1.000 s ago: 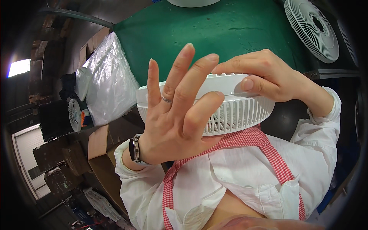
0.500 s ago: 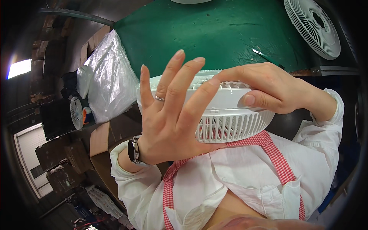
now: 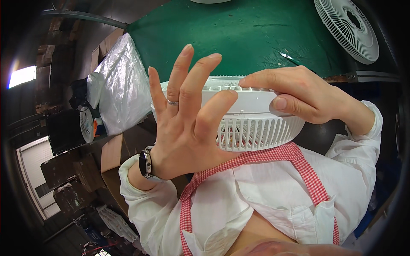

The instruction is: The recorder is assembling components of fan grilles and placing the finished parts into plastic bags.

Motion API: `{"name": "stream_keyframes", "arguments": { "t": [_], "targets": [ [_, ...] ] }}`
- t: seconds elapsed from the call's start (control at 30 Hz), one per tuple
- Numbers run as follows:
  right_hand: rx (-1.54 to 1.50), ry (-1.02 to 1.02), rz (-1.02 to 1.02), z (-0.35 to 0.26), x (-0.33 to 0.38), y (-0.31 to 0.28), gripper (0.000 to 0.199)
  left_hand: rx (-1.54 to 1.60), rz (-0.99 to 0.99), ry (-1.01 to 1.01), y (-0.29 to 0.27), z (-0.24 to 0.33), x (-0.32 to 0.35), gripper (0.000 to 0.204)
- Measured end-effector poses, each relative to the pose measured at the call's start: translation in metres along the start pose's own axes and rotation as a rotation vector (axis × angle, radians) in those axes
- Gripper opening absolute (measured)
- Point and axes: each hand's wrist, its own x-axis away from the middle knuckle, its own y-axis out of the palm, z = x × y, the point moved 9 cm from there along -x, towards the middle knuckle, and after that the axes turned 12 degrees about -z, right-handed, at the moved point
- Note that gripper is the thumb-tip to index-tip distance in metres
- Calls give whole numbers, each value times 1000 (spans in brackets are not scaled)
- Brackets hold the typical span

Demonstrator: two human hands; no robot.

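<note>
A white plastic fan head (image 3: pixel 260 130) with a slotted grille side and a smooth band is held up against my apron, above the near edge of the bench. My right hand (image 3: pixel 299 94) grips its right rim, thumb pressed on the smooth band and index finger over the top edge. In front of its left part is my left hand (image 3: pixel 183 115), fingers spread; the index fingertip is bent close to the band. A ring and a dark-faced watch (image 3: pixel 146 164) are on that hand and wrist. Whether the left palm touches the fan is hidden.
Across the green bench top (image 3: pixel 239 42) lie a slim blade-like tool (image 3: pixel 290 56) and, far right, a round white fan grille (image 3: pixel 348 30). Part of another white object (image 3: pixel 211 1) shows at the far edge. Clear plastic sheeting (image 3: pixel 124 85) hangs at left, above a cardboard box (image 3: pixel 112 153).
My left hand has shifted slightly left and up, its index finger curling away from the right fingertip. The fan head has tilted a little and risen slightly, with the right hand still gripping it.
</note>
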Motion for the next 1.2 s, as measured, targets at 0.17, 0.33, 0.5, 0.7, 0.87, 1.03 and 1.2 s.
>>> {"name": "stream_keyframes", "arguments": {
  "t": [0.17,0.33,0.5,0.7,0.87,1.03,1.2],
  "targets": [
    [-16,53,-40,5,5,-1,56,23,-17,-10,-1,-1,-3,100],
    [45,50,-26,1,4,1,56,3,61,34,-6,0,-4,97],
    [38,-32,-73,-3,0,11,57,24,67,54,-6,4,-6,94],
    [33,-87,-59,-7,5,20,54,26,8,82,0,16,-7,91],
    [93,-133,-39,-12,6,21,53,-9,-17,65,0,22,-9,89],
    [58,4,-52,-3,4,18,55,-15,13,62,2,20,-14,93],
    [24,-38,-26,-4,7,20,56,14,84,112,1,23,1,96]
  ]
}}
